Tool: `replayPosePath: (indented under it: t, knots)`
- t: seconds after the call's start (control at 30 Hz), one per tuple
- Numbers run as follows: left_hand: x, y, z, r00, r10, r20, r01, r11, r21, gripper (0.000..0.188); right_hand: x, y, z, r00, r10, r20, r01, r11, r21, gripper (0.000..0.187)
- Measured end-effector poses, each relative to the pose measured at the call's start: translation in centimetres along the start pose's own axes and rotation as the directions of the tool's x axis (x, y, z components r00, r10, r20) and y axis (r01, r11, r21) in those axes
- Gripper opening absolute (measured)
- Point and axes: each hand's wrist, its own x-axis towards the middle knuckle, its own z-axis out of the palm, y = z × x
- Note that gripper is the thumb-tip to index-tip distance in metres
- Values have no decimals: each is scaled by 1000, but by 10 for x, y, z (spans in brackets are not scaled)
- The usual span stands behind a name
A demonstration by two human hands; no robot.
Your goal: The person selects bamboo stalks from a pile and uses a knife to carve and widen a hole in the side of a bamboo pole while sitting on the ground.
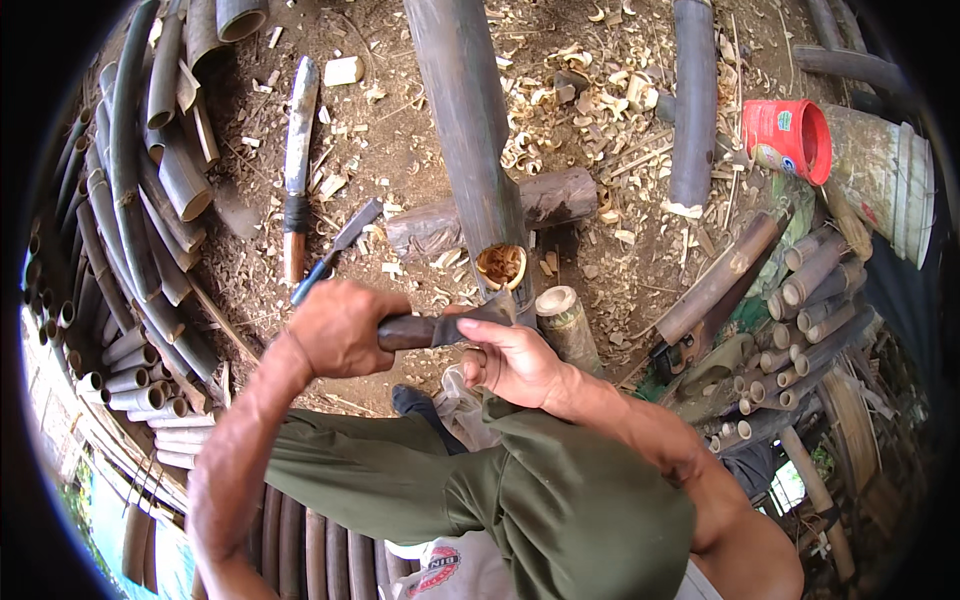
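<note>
Bamboo pole (470, 140), shavings inside; left hand (340, 328) fingers grasp knife (445, 327), right hand (515, 362) steadies it.

Soft even daylight, sharp centre, fisheye bending and black vignette at edges.

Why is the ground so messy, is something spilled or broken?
Pale bamboo shavings litter the dirt around the long bamboo pole, whose hollow end is cut open. A red container lies tipped on its side. The left hand grips a knife; nothing looks broken.
</note>
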Motion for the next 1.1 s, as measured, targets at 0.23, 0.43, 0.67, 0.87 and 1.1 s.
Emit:
replayPosePath:
  t: [0.23, 0.43, 0.67, 0.87, 1.1]
  knots:
    - [26, 63, 187, 891, -414, -189, 148, 656, -740, 43, -18, -1, -18, 858, -466, -216, 131, 605, -785, 22]
    - [62, 138, 187, 835, -498, -235, 66, 514, -855, 56, -14, -15, -19, 657, -749, -84, -36, 80, -996, 28]
    - [-20, 39, 75, 949, -74, -307, 167, 943, 288, 18, 12, 15, -33, 984, -110, 140, 139, 966, -217, 25]
    - [-5, 15, 55, 999, 9, -35, -5, 993, 114, 29, 1, 8, -26, 990, -139, 24, 139, 931, -336, 28]
    - [16, 63, 163, 831, -2, -556, -95, 985, -146, 33, -53, 0, -23, 892, -445, 80, 254, 345, -904, 21]
